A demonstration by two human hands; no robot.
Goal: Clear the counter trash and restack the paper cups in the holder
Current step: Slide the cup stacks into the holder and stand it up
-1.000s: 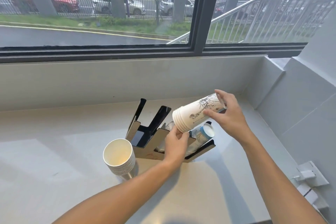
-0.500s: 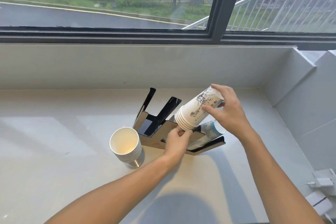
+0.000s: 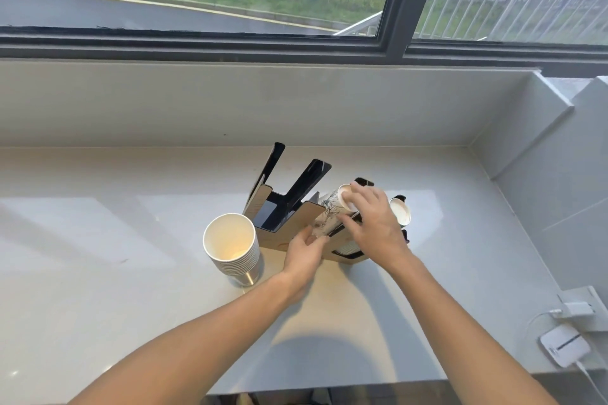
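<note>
A black and wood cup holder [image 3: 289, 207] stands on the pale counter [image 3: 98, 240]. A stack of printed paper cups [image 3: 330, 210] lies tilted in its middle slot, bottom end up. My right hand [image 3: 371, 223] grips the stack's upper end. My left hand [image 3: 304, 251] touches the stack's lower end at the holder's front panel. Another cup stack [image 3: 399, 212] lies in the right slot, partly hidden by my right hand. A separate stack of plain cups [image 3: 230, 243] stands upright, mouth up, left of the holder on a metal base.
The counter ends at a low wall [image 3: 230, 102] under the window and a side wall [image 3: 543, 191] on the right. A white charger [image 3: 564, 344] and plug with cables lie at the counter's right front corner.
Both hands have lowered the printed cup stack from above the holder down into the middle slot. The camera has tilted further down.
</note>
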